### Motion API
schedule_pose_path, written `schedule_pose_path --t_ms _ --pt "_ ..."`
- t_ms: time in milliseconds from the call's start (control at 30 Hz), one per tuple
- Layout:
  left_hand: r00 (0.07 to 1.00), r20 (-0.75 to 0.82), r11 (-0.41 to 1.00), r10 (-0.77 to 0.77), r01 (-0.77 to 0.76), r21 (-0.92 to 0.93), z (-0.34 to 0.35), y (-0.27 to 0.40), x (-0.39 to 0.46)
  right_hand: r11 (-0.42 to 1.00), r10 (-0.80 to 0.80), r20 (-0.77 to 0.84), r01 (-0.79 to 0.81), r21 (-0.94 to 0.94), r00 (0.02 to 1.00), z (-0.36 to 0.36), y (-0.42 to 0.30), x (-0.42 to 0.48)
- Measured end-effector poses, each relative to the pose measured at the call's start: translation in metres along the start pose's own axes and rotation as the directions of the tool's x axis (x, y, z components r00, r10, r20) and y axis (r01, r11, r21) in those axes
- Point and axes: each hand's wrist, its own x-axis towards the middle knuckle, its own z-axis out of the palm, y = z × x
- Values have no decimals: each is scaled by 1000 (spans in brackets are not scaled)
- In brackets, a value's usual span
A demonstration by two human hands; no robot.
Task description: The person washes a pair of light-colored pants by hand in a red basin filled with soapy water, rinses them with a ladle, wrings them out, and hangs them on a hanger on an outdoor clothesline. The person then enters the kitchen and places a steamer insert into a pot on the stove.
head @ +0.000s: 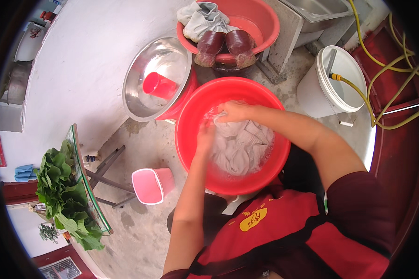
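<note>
A wet, pale grey garment (242, 146) lies bunched in soapy water inside a red plastic basin (186, 139). At the upper left of the bundle, my right hand (233, 111) grips a fold of the fabric. Just below it, my left hand (206, 134) is against the garment's left edge, blurred by motion. Its fingertips are partly hidden by splashing water, so its hold is unclear. Both forearms reach in over the basin's rim, and suds gather along the garment's right side.
Beyond it stand a steel basin (134, 87) holding a red cup (157, 85), and another red basin (270, 31) with shoes (209, 42). A white bucket (309, 90) with a yellow hose (356, 89) is right. Left are a pink bin (148, 186) and leafy greens (70, 195) on a folding table (90, 198).
</note>
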Motion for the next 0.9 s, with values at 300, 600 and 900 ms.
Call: schedule_pose_path --t_ms 300,600,900 --pt "729 539 53 422 -614 788 18 -25 -112 688 -392 210 437 -579 896 28 25 -134" --pt "925 284 244 252 -345 906 13 -43 7 782 -366 -8 303 -545 930 65 32 -1" --pt "983 -147 606 110 51 794 26 -3 26 976 97 15 -92 -196 995 35 11 45"
